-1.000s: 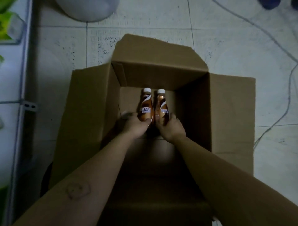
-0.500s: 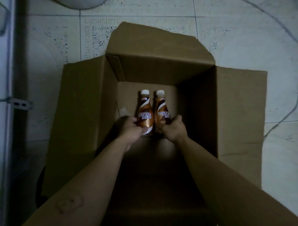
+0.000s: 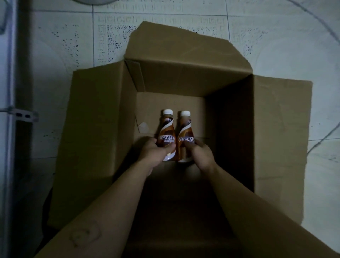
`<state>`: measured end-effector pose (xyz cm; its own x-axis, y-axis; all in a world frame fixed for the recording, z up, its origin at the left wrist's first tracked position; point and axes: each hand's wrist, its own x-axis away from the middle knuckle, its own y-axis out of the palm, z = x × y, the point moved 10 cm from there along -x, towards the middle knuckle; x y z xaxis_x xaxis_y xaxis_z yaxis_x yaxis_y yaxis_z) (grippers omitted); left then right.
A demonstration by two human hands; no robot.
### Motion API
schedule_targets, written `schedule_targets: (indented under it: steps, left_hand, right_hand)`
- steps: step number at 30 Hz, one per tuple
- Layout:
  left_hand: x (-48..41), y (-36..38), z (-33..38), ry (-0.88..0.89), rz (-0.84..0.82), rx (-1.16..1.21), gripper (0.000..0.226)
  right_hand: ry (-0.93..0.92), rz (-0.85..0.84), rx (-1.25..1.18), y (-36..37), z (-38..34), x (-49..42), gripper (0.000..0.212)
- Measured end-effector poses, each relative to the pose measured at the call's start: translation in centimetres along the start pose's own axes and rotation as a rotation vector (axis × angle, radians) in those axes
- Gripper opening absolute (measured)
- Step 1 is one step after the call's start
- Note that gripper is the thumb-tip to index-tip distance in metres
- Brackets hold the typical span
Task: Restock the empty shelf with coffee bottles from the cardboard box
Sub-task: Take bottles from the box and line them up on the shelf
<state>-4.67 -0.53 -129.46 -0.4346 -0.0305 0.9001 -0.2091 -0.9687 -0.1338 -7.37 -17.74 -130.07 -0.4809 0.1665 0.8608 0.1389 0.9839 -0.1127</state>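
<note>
An open cardboard box stands on the tiled floor with its flaps spread out. Inside it, two brown Nescafe coffee bottles with white caps are held side by side. My left hand grips the lower part of the left bottle. My right hand grips the lower part of the right bottle. The bottles almost touch each other, caps pointing away from me. The box floor around them looks bare apart from a small pale scrap.
A white shelf frame with a metal bracket runs down the left edge. A thin cable curves over the floor tiles on the right. A pale round object shows at the top edge.
Both hands hold the bottles throughout. The bottles now show more of their lower ends than a second ago, and the view has shifted slightly.
</note>
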Motion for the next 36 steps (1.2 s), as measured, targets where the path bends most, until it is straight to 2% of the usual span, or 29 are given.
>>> schedule_targets:
  steps: [2, 5, 9, 13, 18, 22, 26, 29, 31, 33, 36]
  left_hand:
    - [-0.1, -0.4, -0.1, 0.006, -0.005, 0.016, 0.054]
    - [-0.3, -0.5, -0.1, 0.039, 0.005, -0.033, 0.055]
    - [-0.4, -0.7, -0.2, 0.024, 0.035, -0.027, 0.041]
    - [-0.7, -0.7, -0.2, 0.039, -0.027, -0.053, 0.035]
    - [-0.3, 0.6, -0.4, 0.021, -0.136, -0.067, 0.034]
    - [-0.1, 0.4, -0.2, 0.034, -0.081, -0.074, 0.030]
    - [1.6, 0.0, 0.4, 0.054, -0.027, -0.136, 0.044]
    - [3.5, -0.2, 2.3, 0.113, -0.021, -0.152, 0.051]
    - [5.1, -0.8, 4.6, 0.170, -0.018, -0.220, 0.054]
    - [7.3, -1.9, 7.9, 0.275, 0.013, -0.305, 0.054]
    - [12.4, -4.2, 13.3, 0.470, 0.094, -0.384, 0.052]
  right_hand:
    - [0.023, 0.002, -0.055, -0.6, 0.2, -0.1, 0.017]
    - [0.045, -0.039, -0.021, -0.9, 0.3, 0.0, 0.029]
    - [0.040, -0.098, 0.033, -0.4, -0.3, 0.1, 0.034]
    - [-0.021, -0.157, 0.141, 0.5, -0.9, 0.3, 0.041]
    - [-0.034, -0.119, 0.177, 0.4, -1.6, 0.3, 0.036]
    - [0.044, -0.118, 0.242, 0.4, -0.8, 0.8, 0.034]
    - [0.043, -0.029, 0.245, -0.1, -0.8, 2.2, 0.031]
    - [-0.014, 0.024, 0.268, -0.7, -2.6, 3.7, 0.043]
    - [-0.063, 0.043, 0.285, -1.2, -4.7, 5.2, 0.043]
    - [-0.129, 0.054, 0.295, -1.7, -7.5, 7.1, 0.042]
    - [-0.230, 0.041, 0.315, -1.5, -12.3, 11.1, 0.052]
